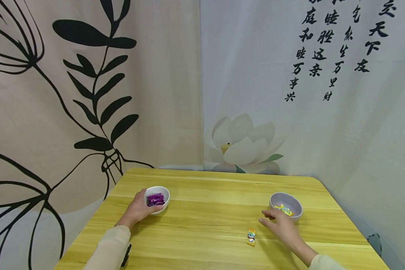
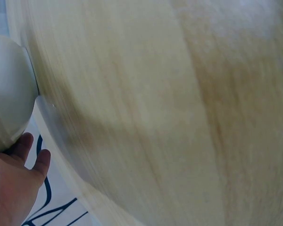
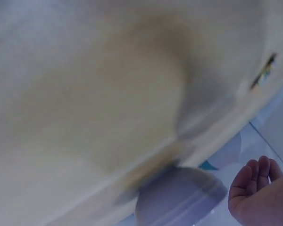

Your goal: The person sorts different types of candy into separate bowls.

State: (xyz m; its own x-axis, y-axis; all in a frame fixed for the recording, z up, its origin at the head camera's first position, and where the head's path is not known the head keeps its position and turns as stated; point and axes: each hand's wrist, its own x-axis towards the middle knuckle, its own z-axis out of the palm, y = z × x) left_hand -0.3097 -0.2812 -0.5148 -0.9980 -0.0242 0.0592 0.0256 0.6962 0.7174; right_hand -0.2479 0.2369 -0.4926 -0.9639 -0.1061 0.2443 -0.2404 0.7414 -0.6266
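At the table's left, my left hand [image 1: 138, 208] grips a white bowl [image 1: 167, 197], its thumb along the near side. Purple-wrapped candies [image 1: 155, 199] lie inside; the left wrist view shows only the bowl's outer wall [image 2: 9, 89] and part of the hand [image 2: 14, 183]. My right hand [image 1: 282, 225], fingers loosely bent and nothing visible in them, hovers at the near side of a greyish-purple bowl [image 1: 293, 202]. That bowl contains yellow-wrapped candy [image 1: 285, 210], partly hidden by the hand. One yellow-wrapped candy [image 1: 251, 237] lies on the table, left of and nearer than the right hand.
The wooden table [image 1: 209, 210] stretches between the two bowls. Behind it hang a beige cloth [image 1: 168, 93] with black plant drawings and a pale cloth [image 1: 249, 75] with a lotus and dark writing. A dark strap [image 1: 126, 255] shows beside the left sleeve.
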